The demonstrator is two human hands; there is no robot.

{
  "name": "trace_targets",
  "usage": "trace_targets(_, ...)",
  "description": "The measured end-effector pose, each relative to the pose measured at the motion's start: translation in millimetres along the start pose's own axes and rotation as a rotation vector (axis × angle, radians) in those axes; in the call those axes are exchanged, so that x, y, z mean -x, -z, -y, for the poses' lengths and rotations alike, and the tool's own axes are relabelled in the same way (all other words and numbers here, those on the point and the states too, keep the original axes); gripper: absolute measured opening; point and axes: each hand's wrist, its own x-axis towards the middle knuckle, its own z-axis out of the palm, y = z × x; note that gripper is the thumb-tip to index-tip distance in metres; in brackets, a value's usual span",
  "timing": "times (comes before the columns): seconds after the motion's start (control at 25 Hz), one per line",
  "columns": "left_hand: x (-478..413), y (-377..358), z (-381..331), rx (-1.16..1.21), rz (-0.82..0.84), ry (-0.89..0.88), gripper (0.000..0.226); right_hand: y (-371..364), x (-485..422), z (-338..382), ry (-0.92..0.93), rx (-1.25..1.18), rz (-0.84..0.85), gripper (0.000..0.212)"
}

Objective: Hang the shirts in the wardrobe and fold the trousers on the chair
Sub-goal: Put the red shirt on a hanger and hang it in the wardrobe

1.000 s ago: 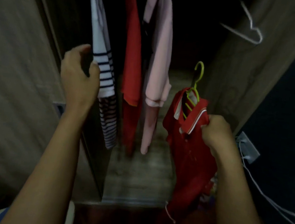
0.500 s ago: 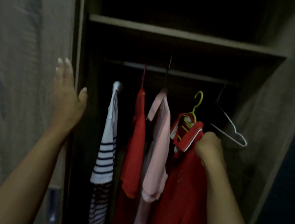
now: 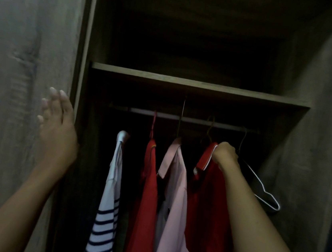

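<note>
Your right hand (image 3: pixel 224 154) is raised inside the open wardrobe (image 3: pixel 320 107), closed in a fist on the white-trimmed collar of the red polo shirt (image 3: pixel 212 204); its fingers are curled tight around the fabric near the top. The hook of that shirt's hanger (image 3: pixel 209 129) sits at the rail (image 3: pixel 182 118), but in the dim light you cannot tell whether it rests over the rail or just in front of it. The shirt hangs fourth from the left, just beside the pink shirt (image 3: pixel 174 200).

Your left hand (image 3: pixel 56 131) is held up at the edge of the left door (image 3: pixel 19 87), fingers spread and extended, nails visible; contact with the door cannot be confirmed.

Also on the rail, left to right: a white shirt with navy stripes (image 3: pixel 107 213), a plain red shirt (image 3: pixel 146 196), then the pink one. An empty wire hanger (image 3: pixel 265 192) hangs at the far right, partly behind your right wrist. A shelf (image 3: pixel 187 82) runs above the rail; its contents are lost in shadow.
</note>
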Motion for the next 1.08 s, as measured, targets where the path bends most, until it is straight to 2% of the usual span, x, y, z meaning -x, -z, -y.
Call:
trace_targets(0.16,0.2,-3.0,2.9,-0.010,0.006,-0.011,0.104,3.1,-11.9,5.2,0.034,0.064,-0.023,0.030)
trace_targets(0.4,0.7,-3.1,4.3,-0.038,0.014,-0.010,0.099,-11.5,-10.1,4.9,0.012,0.128,0.073,0.030)
trace_targets(0.56,1.5,-0.7,4.4,-0.064,0.035,0.005,0.098,-17.4,-4.2,-2.1,0.006,0.133,0.048,0.031)
trace_targets(0.72,1.1,13.0,-3.4,-0.002,0.110,-0.014,0.087,-12.3,13.6,4.4,0.022,0.105,-0.047,0.035)
trace_targets(0.8,3.6,23.8,-4.5,0.087,0.140,-0.015,0.081,-10.3,31.0,7.4,0.115,0.118,-0.152,0.037)
trace_targets(0.88,12.9,39.1,-5.1,0.210,0.118,-0.033,0.075,-13.1,57.1,8.6,0.320,0.091,-0.307,0.033)
trace_targets(0.96,29.7,61.6,1.4,0.273,0.046,-0.056,0.063,-22.2,98.0,15.8,0.518,-0.074,-0.416,0.028)
trace_targets(1.08,60.1,103.5,19.9,0.357,-0.005,0.028,0.044,-44.9,168.1,30.6,0.650,-0.424,-0.415,0.021)
